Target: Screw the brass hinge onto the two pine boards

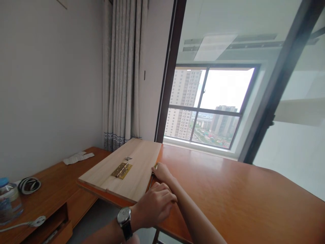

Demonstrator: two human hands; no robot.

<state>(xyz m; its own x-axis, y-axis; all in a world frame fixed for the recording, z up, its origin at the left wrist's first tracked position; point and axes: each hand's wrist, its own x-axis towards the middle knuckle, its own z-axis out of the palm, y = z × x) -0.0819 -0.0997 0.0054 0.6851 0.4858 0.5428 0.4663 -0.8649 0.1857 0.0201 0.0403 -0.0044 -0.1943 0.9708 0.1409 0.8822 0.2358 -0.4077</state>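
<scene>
My right hand (pixel 162 171) is closed around what looks like a screwdriver (pixel 151 180), at the right edge of a pale wooden board (pixel 101 176). Its thin dark shaft points toward my left hand, and a bit of yellow shows at my right fingers. My left hand (pixel 155 205), with a watch (pixel 124 217) on the wrist, is curled just in front, near the board's front corner; whatever its fingers hold is hidden. On the board lies an opened brass hinge (pixel 122 170), with a small pile of screws (pixel 128 158) behind it.
The board rests on an orange-brown table (pixel 215 189). To the left, a lower wooden desk (pixel 53 184) carries crumpled white paper (pixel 78 158), a coiled cable (pixel 29 185), a water bottle (pixel 9 201) and a white plug (pixel 38 221). A curtain (pixel 124 74) and a window stand behind.
</scene>
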